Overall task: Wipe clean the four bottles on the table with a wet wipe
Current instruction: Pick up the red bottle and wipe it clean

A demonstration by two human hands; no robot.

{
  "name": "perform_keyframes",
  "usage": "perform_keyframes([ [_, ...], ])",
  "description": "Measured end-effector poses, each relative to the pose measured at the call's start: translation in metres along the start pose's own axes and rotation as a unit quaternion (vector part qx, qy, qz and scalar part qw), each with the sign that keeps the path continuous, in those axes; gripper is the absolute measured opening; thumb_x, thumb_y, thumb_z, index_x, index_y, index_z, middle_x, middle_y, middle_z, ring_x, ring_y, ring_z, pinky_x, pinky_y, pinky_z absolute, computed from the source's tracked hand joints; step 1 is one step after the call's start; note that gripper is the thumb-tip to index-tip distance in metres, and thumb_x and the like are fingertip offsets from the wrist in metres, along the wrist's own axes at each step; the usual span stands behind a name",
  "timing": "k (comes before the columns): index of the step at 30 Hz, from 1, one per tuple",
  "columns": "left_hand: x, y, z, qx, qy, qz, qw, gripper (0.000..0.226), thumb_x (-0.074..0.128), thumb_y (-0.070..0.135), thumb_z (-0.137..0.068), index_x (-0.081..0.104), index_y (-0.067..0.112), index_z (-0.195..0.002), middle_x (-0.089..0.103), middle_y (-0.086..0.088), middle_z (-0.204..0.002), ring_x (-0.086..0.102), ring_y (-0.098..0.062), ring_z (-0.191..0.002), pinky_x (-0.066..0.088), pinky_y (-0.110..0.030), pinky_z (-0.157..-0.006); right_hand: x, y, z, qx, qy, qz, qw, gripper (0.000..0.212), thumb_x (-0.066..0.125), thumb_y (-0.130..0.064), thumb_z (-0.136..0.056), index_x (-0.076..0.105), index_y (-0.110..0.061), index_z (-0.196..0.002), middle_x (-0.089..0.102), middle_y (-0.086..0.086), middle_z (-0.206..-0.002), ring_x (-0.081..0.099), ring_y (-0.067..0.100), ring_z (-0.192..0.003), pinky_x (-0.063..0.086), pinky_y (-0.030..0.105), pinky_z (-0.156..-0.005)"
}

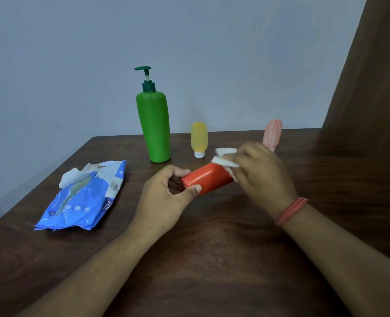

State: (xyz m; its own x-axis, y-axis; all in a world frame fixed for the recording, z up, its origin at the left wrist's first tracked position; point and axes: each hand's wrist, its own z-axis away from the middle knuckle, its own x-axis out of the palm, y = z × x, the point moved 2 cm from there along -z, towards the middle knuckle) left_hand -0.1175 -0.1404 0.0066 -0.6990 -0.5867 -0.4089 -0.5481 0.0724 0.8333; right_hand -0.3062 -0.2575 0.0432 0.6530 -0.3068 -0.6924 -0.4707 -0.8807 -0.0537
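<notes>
My left hand [164, 197] grips the near end of a red bottle [206, 179], held on its side above the dark wooden table [212, 259]. My right hand [260, 172] presses a white wet wipe [223, 157] against the bottle's far end. Behind stand a tall green pump bottle [154, 124], a small yellow bottle [199, 138] upside down on its white cap, and a pink bottle [272, 132] partly hidden by my right hand.
A blue pack of wet wipes [84, 197] lies at the left of the table, its flap open with a wipe sticking out. A grey wall rises behind the table. A brown curtain [372, 76] hangs at the right.
</notes>
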Motion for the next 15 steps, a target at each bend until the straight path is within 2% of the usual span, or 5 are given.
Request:
perform_keyframes([
  [3,0.001,-0.006,-0.003,-0.025,-0.005,0.078,0.997,0.031,0.086,0.036,-0.076,0.066,0.048,-0.097,0.071,0.012,-0.095,0.067,-0.007,-0.090,0.055,-0.026,-0.077,-0.008,0.025,0.001,0.103,0.029,0.016,0.994,0.024,0.067,-0.006,-0.087,0.074,-0.010,-0.110,0.063,0.008,-0.092,0.058,0.027,-0.088,0.049,0.038,-0.073],
  [4,0.002,-0.008,-0.003,-0.031,-0.008,0.106,0.994,0.031,0.086,0.036,-0.074,0.068,0.047,-0.096,0.072,0.011,-0.095,0.068,-0.009,-0.091,0.058,-0.029,-0.076,-0.009,0.026,0.001,0.110,0.032,0.017,0.993,0.025,0.066,-0.007,-0.089,0.073,-0.010,-0.113,0.062,0.008,-0.094,0.058,0.027,-0.089,0.050,0.039,-0.075],
  [7,0.005,-0.010,-0.004,-0.057,-0.012,0.190,0.980,0.030,0.090,0.029,-0.070,0.073,0.040,-0.092,0.073,0.007,-0.093,0.071,-0.016,-0.093,0.061,-0.028,-0.069,-0.001,0.003,0.003,0.021,0.015,0.001,1.000,0.029,0.069,-0.003,-0.084,0.073,-0.009,-0.112,0.063,0.009,-0.094,0.058,0.028,-0.090,0.052,0.040,-0.076],
  [10,0.005,-0.013,-0.005,-0.084,-0.006,0.237,0.968,0.032,0.093,0.033,-0.064,0.075,0.034,-0.091,0.073,0.007,-0.094,0.073,-0.019,-0.097,0.063,-0.033,-0.070,0.006,-0.017,0.003,-0.051,-0.029,0.010,0.998,0.034,0.071,-0.007,-0.084,0.071,-0.011,-0.118,0.066,0.007,-0.098,0.059,0.026,-0.092,0.051,0.039,-0.078],
  [15,0.004,-0.013,-0.008,-0.113,-0.007,0.313,0.943,0.067,0.101,0.052,-0.037,0.076,0.021,-0.091,0.064,-0.011,-0.119,0.072,-0.028,-0.106,0.063,-0.046,-0.076,-0.007,0.012,-0.001,0.054,0.024,0.043,0.997,0.030,0.075,-0.001,-0.080,0.074,-0.007,-0.109,0.067,0.011,-0.093,0.062,0.032,-0.085,0.050,0.039,-0.070],
])
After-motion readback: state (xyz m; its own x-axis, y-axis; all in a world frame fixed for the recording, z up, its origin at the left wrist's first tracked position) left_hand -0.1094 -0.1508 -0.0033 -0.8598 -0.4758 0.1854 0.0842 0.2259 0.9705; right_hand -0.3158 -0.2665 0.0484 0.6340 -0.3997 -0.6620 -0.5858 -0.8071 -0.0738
